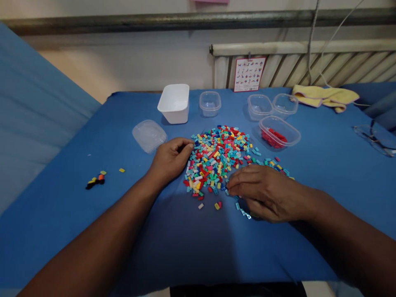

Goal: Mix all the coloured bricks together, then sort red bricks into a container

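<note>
A loose heap of small multicoloured toy bricks [219, 153] lies on the blue cloth in front of me. At its left edge rests my left hand [171, 160], curled, with thumb and forefinger drawn together. Whatever may be between those fingertips is too small to make out. My right hand [270, 193] is palm down over the heap's lower right side. Its fingers touch bricks, the thumb stands apart from them, and I see nothing held. Translucent blue bricks [243, 211] lie beside that thumb. A clear tub with red bricks [280, 132] stands beyond the right hand.
Along the back stand a white container [173, 103] and clear tubs [210, 104]. A translucent lid [149, 136] lies left of the heap. Black, orange and yellow pieces [95, 180] sit far left. Glasses [375, 138] and a yellow cloth [324, 97] are at right.
</note>
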`<state>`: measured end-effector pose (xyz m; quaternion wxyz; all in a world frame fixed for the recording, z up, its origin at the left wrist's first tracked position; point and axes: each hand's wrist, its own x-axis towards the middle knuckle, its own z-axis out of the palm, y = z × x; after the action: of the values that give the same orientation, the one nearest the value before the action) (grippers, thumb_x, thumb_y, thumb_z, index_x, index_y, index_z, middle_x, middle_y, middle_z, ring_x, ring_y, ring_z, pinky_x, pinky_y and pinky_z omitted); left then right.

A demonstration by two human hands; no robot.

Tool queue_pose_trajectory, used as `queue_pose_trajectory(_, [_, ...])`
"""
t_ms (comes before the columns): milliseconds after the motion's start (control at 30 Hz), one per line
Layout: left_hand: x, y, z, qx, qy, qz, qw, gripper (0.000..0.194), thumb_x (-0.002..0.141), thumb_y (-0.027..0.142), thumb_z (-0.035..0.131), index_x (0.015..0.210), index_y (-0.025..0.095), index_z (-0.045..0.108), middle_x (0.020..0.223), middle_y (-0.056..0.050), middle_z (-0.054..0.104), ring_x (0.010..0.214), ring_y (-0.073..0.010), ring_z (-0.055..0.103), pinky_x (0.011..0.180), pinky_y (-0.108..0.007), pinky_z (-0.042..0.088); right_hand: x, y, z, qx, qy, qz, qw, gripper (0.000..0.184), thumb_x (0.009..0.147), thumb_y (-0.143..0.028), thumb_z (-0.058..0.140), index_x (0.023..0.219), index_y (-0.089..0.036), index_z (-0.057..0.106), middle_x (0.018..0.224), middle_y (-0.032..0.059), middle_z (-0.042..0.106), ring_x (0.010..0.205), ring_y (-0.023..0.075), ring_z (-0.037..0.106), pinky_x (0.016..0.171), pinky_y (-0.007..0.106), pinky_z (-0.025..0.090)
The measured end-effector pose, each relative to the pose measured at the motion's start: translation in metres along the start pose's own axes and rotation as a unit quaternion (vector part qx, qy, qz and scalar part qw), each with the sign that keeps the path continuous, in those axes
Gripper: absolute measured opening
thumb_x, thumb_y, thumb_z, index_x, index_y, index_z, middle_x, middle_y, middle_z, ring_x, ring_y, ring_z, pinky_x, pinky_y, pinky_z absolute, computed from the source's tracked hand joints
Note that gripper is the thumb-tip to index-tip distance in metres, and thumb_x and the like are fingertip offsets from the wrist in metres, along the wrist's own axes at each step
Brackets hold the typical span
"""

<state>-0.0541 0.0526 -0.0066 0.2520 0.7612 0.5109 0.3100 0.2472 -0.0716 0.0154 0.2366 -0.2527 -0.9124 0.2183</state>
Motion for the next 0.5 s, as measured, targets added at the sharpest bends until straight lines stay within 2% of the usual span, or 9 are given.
queue_pose_trajectory(67, [-0.0001, 0.0004, 0.0002, -0.003, -0.002, -0.007, 1.0, 0.032, 0.101, 0.044, 0.065, 0.114, 0.024, 0.086, 0.105, -0.004, 0.085, 0.097, -0.024, 0.078, 0.093, -0.037, 0.062, 0.0003, -0.0009, -0.0001, 0.003, 0.006, 0.004, 1.0, 0.041, 0.096, -0.007, 0.057, 0.131, -0.023, 0.071, 0.121, 0.0104, 0.082, 0.114, 0.0254, 0.077, 0.101, 0.044, 0.063])
queue_pose_trajectory(233, [-0.0008, -0.0002, 0.0014, -0.011, 0.005, -0.007, 1.0, 0.031, 0.1, 0.045, 0.065, 0.112, 0.024, 0.085, 0.105, -0.003, 0.085, 0.098, -0.0244, 0.078, 0.094, -0.037, 0.061, 0.0016, -0.0029, 0.0004, -0.006, -0.015, -0.003, 1.0, 0.046, 0.094, -0.008, 0.061, 0.136, -0.024, 0.071, 0.14, 0.0122, 0.078, 0.128, 0.0278, 0.074, 0.112, 0.049, 0.059])
queue_pose_trajectory(400, [-0.0016, 0.0011, 0.0012, -0.011, -0.001, -0.006, 1.0, 0.032, 0.101, 0.045, 0.065, 0.113, 0.024, 0.085, 0.105, -0.004, 0.085, 0.097, -0.0239, 0.078, 0.094, -0.037, 0.06, 0.0032, -0.006, 0.0016, 0.012, -0.008, 0.0, 1.0, 0.04, 0.098, -0.009, 0.058, 0.133, -0.022, 0.071, 0.123, 0.0112, 0.081, 0.114, 0.026, 0.077, 0.103, 0.045, 0.062])
queue_pose_trajectory(500, [-0.0018, 0.0022, 0.0008, -0.012, -0.002, -0.001, 1.0, 0.031, 0.101, 0.045, 0.065, 0.112, 0.024, 0.085, 0.105, -0.004, 0.085, 0.097, -0.0238, 0.077, 0.094, -0.037, 0.06, 0.0042, -0.008, 0.0048, -0.002, -0.018, -0.005, 1.0, 0.044, 0.097, -0.009, 0.059, 0.138, -0.022, 0.069, 0.137, 0.0114, 0.078, 0.124, 0.0269, 0.074, 0.111, 0.048, 0.058])
